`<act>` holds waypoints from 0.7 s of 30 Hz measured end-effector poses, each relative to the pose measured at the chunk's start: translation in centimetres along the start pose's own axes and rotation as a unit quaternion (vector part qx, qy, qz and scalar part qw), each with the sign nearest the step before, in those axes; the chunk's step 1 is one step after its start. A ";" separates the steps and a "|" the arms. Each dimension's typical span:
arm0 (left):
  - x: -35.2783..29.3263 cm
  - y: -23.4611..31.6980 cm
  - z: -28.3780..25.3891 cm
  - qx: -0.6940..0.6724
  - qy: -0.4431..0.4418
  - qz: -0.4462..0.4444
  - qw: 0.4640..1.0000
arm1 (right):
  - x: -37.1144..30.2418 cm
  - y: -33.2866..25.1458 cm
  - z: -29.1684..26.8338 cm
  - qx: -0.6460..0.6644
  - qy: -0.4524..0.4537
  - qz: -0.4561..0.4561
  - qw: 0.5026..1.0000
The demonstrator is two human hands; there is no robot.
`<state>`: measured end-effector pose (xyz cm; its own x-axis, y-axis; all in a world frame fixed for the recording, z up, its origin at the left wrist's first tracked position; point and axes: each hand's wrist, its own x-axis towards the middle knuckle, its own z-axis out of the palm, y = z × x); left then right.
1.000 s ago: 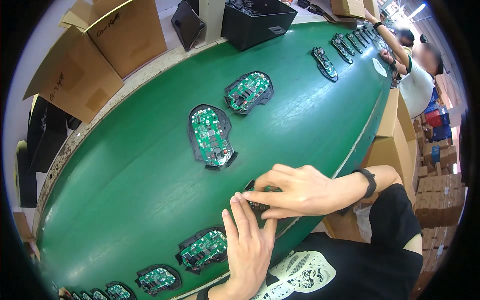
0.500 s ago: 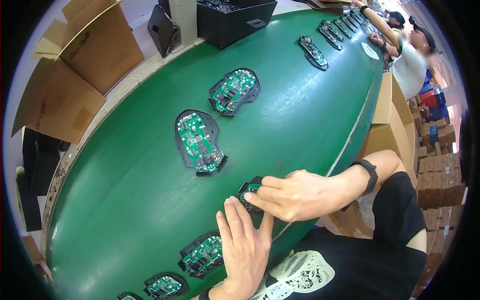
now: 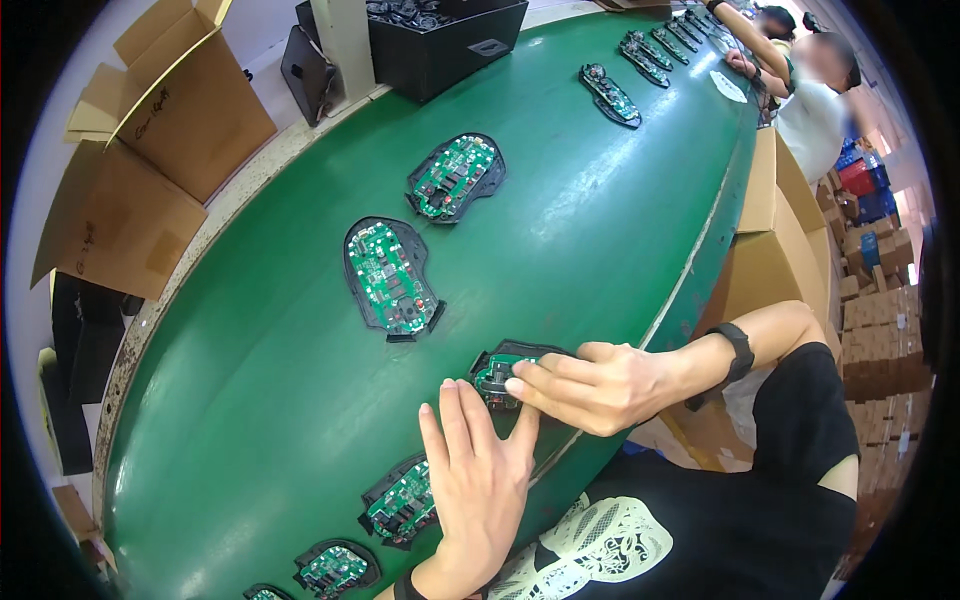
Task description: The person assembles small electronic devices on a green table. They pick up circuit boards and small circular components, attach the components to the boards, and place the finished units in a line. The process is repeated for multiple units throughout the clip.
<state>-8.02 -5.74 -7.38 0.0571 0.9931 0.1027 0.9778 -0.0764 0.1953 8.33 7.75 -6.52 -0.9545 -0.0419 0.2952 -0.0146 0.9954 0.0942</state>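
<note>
In front of me, a green circuit board (image 3: 494, 372) sits in a black, rounded plastic housing (image 3: 520, 348). My right hand (image 3: 606, 388) covers its near right part, with bent fingers closed on the board and housing. My left hand (image 3: 478, 470) lies stretched out with its fingers apart, the fingertips at the lower edge of that same piece. Partly under the left hand's side is another board in a housing (image 3: 402, 500). Two larger housings with green boards, one upper (image 3: 455, 178) and one lower (image 3: 388, 278), lie farther off to the left.
The green work surface (image 3: 250, 370) curves away. Several more board assemblies (image 3: 335, 568) lie near and far. A black bin (image 3: 450, 50) and cardboard boxes (image 3: 200, 110) line the far side; an open carton (image 3: 775, 230) stands at right. A person (image 3: 815, 110) works at the far right.
My right hand has shifted slightly right and its fingers have loosened from a tighter curl, exposing more of the board and housing. My left hand has moved slightly left and up.
</note>
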 end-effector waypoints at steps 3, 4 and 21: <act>0.1 -0.1 -0.3 -0.024 0.006 -0.026 0.999 | 1.0 0.1 0.3 -0.003 -0.002 0.008 1.000; 0.2 -0.1 -0.2 -0.015 0.010 -0.023 1.000 | 1.1 0.1 0.3 -0.002 -0.014 0.019 1.000; -0.6 0.6 -1.0 0.085 -0.116 -0.041 0.989 | -1.6 1.1 1.1 0.258 0.004 0.259 0.931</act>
<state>-7.69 -6.46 -6.36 0.0020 0.9905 -0.1378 0.9997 0.0014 0.0243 9.53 9.00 -7.94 -0.8707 0.4573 0.1810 0.3051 0.7908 -0.5306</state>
